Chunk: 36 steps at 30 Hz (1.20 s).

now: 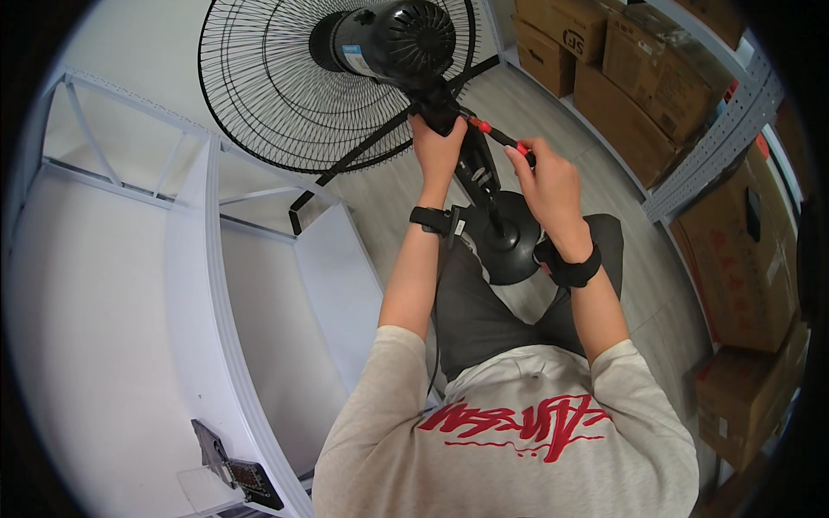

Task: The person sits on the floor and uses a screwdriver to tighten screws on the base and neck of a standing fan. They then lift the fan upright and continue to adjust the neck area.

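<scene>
The motor housing (416, 41) looks glossy plastic (smooth, too), the wire grille (275, 91) metal.

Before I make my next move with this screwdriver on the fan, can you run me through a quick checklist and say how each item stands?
1. Left hand steadying the fan's neck: ok, it grips just below the motor housing.
2. Right hand on the screwdriver: ok, it holds the handle.
3. Screwdriver tip seated in a screw: cannot tell, too small to make out.
4. Left thumb well away from the tip end: not ok, they are close together.
5. Fan unplugged: cannot tell, no plug shows.
</scene>
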Each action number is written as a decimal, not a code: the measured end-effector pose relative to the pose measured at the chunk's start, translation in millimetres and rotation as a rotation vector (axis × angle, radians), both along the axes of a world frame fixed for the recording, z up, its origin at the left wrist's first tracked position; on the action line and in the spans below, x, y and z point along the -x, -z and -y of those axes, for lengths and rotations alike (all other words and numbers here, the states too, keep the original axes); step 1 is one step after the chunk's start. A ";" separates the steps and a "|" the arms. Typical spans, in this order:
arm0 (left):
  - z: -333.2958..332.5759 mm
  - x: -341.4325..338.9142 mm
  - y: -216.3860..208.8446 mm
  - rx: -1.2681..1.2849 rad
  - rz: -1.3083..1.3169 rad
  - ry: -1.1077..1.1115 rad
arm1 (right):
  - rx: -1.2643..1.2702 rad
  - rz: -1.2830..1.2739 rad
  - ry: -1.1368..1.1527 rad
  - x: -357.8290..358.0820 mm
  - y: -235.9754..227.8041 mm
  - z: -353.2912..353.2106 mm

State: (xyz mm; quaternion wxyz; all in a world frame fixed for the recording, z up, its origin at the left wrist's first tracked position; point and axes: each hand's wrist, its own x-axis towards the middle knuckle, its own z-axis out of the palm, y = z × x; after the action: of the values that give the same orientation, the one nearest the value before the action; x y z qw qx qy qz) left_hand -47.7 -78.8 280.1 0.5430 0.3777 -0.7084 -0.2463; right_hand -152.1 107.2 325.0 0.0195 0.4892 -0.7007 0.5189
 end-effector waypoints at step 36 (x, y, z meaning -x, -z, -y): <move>-9.4 -2.7 -4.2 -0.036 -0.090 0.123 | -0.185 -0.044 0.096 -1.2 -3.3 2.0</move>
State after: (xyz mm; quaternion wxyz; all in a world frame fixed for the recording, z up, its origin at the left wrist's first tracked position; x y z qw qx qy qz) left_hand -45.0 -69.4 284.3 0.5512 0.3319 -0.7006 -0.3085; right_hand -150.9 105.1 328.4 0.0145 0.4661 -0.7677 0.4396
